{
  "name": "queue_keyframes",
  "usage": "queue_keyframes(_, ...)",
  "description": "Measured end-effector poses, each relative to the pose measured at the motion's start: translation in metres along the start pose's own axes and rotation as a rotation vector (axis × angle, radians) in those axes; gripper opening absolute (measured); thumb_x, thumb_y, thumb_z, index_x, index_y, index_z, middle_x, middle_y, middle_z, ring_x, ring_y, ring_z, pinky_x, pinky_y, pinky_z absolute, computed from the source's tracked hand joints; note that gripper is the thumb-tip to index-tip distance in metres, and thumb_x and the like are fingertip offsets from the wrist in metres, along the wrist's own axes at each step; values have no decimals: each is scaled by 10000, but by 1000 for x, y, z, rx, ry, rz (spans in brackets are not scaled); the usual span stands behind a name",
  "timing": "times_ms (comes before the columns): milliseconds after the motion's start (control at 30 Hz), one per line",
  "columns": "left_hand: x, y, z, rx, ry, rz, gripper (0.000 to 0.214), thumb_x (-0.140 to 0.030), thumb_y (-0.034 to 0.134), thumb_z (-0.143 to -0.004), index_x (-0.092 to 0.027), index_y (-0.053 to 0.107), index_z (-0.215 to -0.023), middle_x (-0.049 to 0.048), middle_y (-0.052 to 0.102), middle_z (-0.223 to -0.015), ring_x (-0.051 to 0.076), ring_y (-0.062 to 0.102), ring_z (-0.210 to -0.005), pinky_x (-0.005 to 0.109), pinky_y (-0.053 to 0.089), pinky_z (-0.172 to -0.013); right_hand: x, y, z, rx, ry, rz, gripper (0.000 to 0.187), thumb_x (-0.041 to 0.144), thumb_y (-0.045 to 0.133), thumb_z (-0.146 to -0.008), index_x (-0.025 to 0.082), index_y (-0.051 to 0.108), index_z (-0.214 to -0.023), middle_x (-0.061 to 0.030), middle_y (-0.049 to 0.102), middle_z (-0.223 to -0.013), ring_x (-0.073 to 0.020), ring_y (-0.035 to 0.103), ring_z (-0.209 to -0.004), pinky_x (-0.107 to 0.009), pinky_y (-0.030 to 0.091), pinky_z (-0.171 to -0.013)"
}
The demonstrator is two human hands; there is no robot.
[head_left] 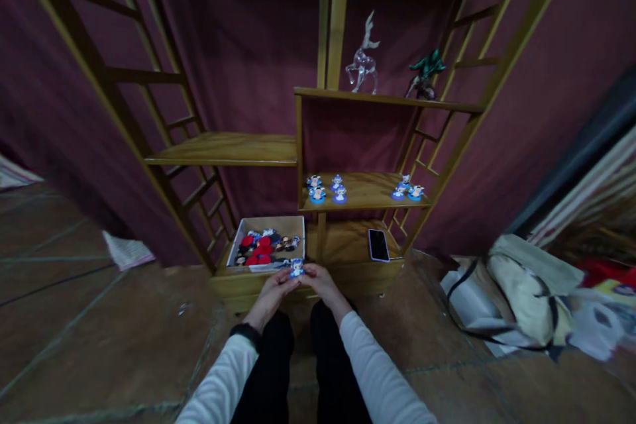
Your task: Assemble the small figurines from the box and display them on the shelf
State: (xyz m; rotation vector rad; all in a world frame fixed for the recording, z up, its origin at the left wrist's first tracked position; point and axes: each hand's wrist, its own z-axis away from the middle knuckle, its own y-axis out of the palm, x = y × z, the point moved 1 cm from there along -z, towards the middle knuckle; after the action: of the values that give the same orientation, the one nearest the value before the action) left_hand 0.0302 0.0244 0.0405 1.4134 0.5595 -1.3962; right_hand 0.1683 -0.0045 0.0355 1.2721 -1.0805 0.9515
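Both my hands meet low in the middle, in front of the wooden shelf unit (pixel 233 149). My left hand (pixel 275 288) and my right hand (pixel 320 281) pinch together on a small blue-and-white figurine (pixel 297 267). Just behind it stands an open cardboard box (pixel 271 224) with several small figurines, red, black and blue, inside. On the low shelf board (pixel 365 189) stand more blue-based figurines: several (pixel 325 189) at the left and a pair (pixel 407 192) at the right.
A phone (pixel 378 244) lies on the bottom board. A clear glass deer (pixel 362 63) and a green figure (pixel 426 73) stand on the upper shelf. Bags (pixel 517 298) lie on the tiled floor at the right; a paper (pixel 126 250) lies at the left.
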Motion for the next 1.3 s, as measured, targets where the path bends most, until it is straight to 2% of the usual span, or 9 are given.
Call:
queue_keyframes(200, 6, -4, 1, -11, 16, 40, 535, -234, 832, -486, -103, 622, -960, 78, 698, -843, 166, 652, -761, 320, 483, -798, -7, -4, -2, -73, 45, 1, 433, 380, 788, -457, 176, 657, -816, -17, 696, -775, -181, 632, -743, -380, 472, -810)
queue_keyframes(400, 11, -7, 0, -15, 9, 55, 523, -230, 833, -491, -104, 628, -956, 74, 696, -835, 162, 652, -759, 326, 483, -809, -14, -9, -1, -80, 45, 17, 444, 382, 772, -500, 170, 649, -870, -35, 688, -850, -176, 633, -791, -367, 483, -806)
queue_keyframes(533, 10, -7, 0, 21, -18, 58, 450, -257, 803, -558, -92, 652, -949, 95, 695, -884, 167, 654, -797, 329, 475, -842, -16, -9, -1, -70, 91, -1, 441, 417, 739, -554, 164, 641, -901, -40, 676, -865, -157, 636, -728, -344, 512, -740)
queue_keyframes(733, 8, -7, 0, 52, -29, 70, 380, -261, 769, -620, -83, 674, -943, 120, 695, -919, 174, 652, -824, 323, 472, -854, -13, -10, 0, -68, 99, 15, 438, 454, 700, -611, 158, 651, -929, -49, 678, -864, -154, 641, -725, -341, 517, -740)
queue_keyframes(1133, 16, -11, -6, -26, 16, 99, 450, -160, 825, -497, -115, 648, -909, 53, 702, -794, 146, 641, -728, 292, 444, -798, -8, -8, 2, -83, 132, -103, 429, 387, 774, -527, 173, 674, -885, -53, 681, -894, -199, 636, -828, -378, 491, -818)
queue_keyframes(1300, 16, -10, -6, -49, 59, 96, 436, -140, 822, -485, -116, 643, -883, 42, 697, -784, 140, 632, -739, 299, 428, -820, -11, -11, 1, -69, 133, -54, 455, 399, 757, -549, 183, 663, -938, -59, 672, -947, -191, 620, -857, -333, 494, -778)
